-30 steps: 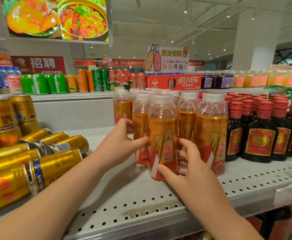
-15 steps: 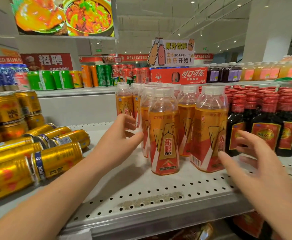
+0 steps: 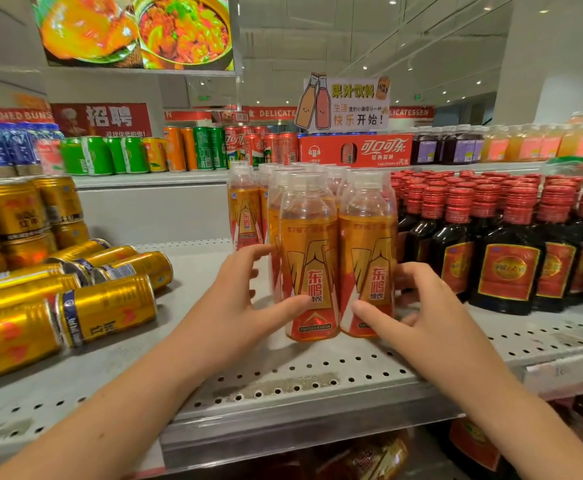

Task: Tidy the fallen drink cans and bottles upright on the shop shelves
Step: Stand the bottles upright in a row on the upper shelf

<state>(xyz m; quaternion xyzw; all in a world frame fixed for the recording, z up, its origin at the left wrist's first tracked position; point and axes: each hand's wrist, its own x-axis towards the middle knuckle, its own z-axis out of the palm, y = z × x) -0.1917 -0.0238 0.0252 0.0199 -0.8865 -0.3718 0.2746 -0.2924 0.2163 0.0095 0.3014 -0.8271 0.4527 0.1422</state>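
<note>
at the front edge of the shelf [image 3: 283, 379], two hands: the left hand [image 3: 245, 299] curls thumb and fingers round the left front bottle [image 3: 309, 265], and the right hand [image 3: 432, 313] grips the right front bottle [image 3: 369, 251] the same way. both orange bottles stand upright, touching side by side. left of them, at least six gold cans [image 3: 106, 313] lie on their sides. behind stand more orange bottles [image 3: 245, 209] – the rows overlap too much to count them.
</note>
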